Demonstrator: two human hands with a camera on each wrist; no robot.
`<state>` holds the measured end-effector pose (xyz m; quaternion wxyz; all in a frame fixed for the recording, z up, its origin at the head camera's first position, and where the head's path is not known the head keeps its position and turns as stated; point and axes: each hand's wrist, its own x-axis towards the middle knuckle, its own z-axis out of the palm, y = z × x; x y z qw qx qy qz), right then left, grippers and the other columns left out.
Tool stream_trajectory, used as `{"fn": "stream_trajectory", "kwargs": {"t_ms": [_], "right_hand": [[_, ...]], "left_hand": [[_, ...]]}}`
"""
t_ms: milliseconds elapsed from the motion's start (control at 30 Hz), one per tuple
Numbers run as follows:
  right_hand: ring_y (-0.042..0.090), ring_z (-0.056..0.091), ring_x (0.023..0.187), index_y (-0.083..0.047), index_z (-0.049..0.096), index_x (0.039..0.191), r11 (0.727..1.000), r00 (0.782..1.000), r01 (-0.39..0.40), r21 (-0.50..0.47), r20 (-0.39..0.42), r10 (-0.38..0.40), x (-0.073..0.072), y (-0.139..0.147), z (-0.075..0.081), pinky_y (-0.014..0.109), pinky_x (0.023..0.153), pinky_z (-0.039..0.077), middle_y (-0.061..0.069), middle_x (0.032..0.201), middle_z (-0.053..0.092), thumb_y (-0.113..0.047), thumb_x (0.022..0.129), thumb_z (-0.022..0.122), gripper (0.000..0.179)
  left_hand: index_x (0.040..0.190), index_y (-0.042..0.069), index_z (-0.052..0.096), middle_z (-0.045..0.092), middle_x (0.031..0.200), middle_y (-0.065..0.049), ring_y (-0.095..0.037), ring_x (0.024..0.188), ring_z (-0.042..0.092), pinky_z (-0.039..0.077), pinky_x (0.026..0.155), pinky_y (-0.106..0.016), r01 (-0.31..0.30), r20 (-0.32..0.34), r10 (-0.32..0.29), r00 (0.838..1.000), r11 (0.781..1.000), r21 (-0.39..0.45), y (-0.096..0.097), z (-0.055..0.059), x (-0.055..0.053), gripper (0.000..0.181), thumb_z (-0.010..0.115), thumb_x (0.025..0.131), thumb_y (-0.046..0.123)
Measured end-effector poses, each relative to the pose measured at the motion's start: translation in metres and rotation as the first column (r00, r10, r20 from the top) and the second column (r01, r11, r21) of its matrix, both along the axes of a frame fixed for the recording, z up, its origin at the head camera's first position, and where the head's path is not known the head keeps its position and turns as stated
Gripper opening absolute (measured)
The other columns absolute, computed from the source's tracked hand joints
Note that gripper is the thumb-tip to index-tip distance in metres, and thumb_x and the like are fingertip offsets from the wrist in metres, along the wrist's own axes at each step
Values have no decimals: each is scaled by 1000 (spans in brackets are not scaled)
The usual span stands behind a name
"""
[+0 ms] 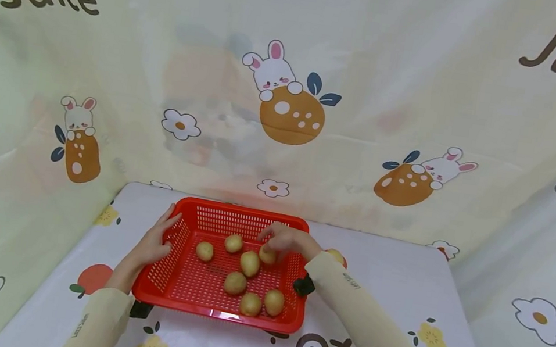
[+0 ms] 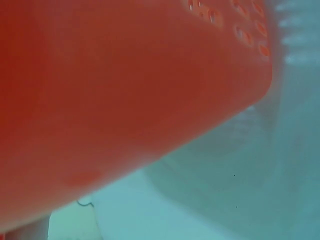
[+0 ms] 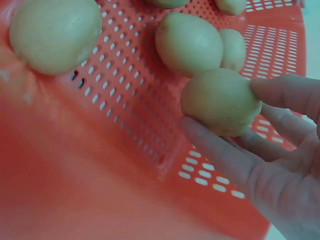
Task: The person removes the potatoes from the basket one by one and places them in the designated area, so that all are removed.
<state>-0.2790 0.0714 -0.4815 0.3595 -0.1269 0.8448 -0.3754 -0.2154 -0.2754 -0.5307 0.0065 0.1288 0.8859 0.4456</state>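
Observation:
My right hand (image 1: 286,239) reaches into a red perforated plastic basket (image 1: 217,313) and pinches a potato (image 3: 220,101) between thumb and fingers. Right beside the held potato lies another potato (image 1: 249,263). More potatoes are spread over the basket floor, among them one at the left (image 1: 204,251), one toward the back (image 1: 233,243) and one at the front right (image 1: 274,302). At the basket's left rim rests my left hand (image 1: 151,243), its fingers extended along the rim and the thumb over the edge. In the left wrist view the basket's outer wall (image 2: 125,90) fills most of the picture, hiding this hand's fingers.
Black pieces sit at the basket's right side (image 1: 303,286) and front left corner (image 1: 141,309). Beyond the right rim shows a rounded yellow shape with a red edge (image 1: 336,256), partly behind my sleeve. A printed cloth covers the table (image 1: 390,282), and printed curtains (image 1: 362,91) stand behind it.

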Motion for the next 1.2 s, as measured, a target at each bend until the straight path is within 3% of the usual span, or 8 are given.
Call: {"fn": "stream_trajectory", "kwargs": {"t_ms": [133, 400, 667, 967, 1200], "right_hand": [[26, 55, 101, 1, 59, 131, 999, 1000, 14, -50, -7, -15, 0, 9, 7, 44, 82, 56, 15, 132, 45, -1, 91, 56, 40], [24, 61, 92, 5, 54, 135, 993, 1000, 2, -120, -11, -4, -5, 28, 19, 46, 82, 56, 15, 119, 57, -2, 93, 53, 43], [24, 61, 92, 6, 53, 136, 984, 1000, 18, -178, -22, -22, -5, 47, 36, 47, 84, 55, 18, 121, 57, -3, 94, 51, 43], [30, 61, 104, 3, 51, 138, 974, 998, 39, -224, -33, -47, -5, 73, 52, 47, 85, 55, 21, 131, 56, -6, 94, 50, 45], [30, 63, 102, 3, 49, 139, 961, 997, 64, -268, -33, -76, -10, 97, 55, 50, 87, 54, 22, 127, 59, -7, 94, 51, 46]], "left_hand": [[148, -11, 31, 5, 162, -24, -47, 146, 8, 35, 105, -60, 5, 0, -5, 1000, 1000, 0, 0, 1, 0, 78, 48, 73, -19], [149, -10, 31, 5, 163, -22, -46, 147, 8, 36, 104, -60, 1, 6, -1, 1000, 1000, -7, 1, 1, 1, 79, 48, 72, -19], [150, -8, 29, 3, 164, -19, -46, 147, 7, 35, 104, -60, -12, 39, 12, 999, 1000, 2, 1, 0, 1, 81, 50, 73, -17], [149, -8, 31, 4, 164, -21, -46, 147, 7, 34, 105, -60, -8, 30, 8, 1000, 1000, 5, 3, 3, 3, 80, 50, 72, -17], [149, -9, 31, 3, 163, -21, -46, 147, 7, 30, 107, -61, 1, 16, -1, 1000, 1000, -1, 1, 2, 1, 80, 50, 72, -18]]}}
